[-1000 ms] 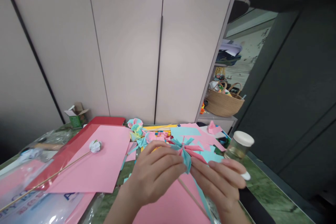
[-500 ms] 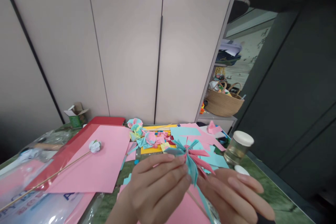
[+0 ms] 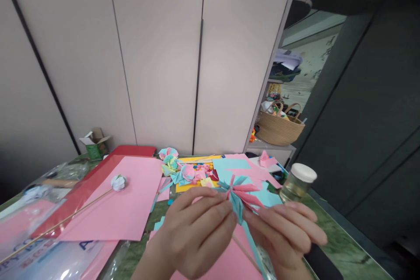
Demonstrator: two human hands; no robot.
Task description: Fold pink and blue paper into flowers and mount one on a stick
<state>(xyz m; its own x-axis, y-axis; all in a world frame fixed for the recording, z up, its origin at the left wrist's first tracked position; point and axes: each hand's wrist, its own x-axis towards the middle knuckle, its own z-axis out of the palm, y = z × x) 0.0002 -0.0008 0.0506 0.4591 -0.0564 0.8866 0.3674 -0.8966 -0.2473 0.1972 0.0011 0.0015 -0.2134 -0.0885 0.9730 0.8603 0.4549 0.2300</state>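
My left hand is closed, its fingertips pinched at the base of a pleated blue-and-pink paper flower. Below the flower a thin wooden stick slants down to the right; whether it joins the flower is hidden behind my fingers. From the right, my right hand has thumb and fingers closed at the tips of the lower pink petals. The flower's folded petals fan out over both hands' fingertips. Underneath lies pink paper, partly covered by my hands.
On the left, a white paper rose on a long stick lies across a pink sheet. Several crumpled paper flowers sit at the back. A white-lidded jar stands right, near a dark object. An opened small box is back left.
My right hand has shifted left and slightly up, its fingers closer together at the pink petals. The flower has turned and moved a little left. The dark object shows more now.
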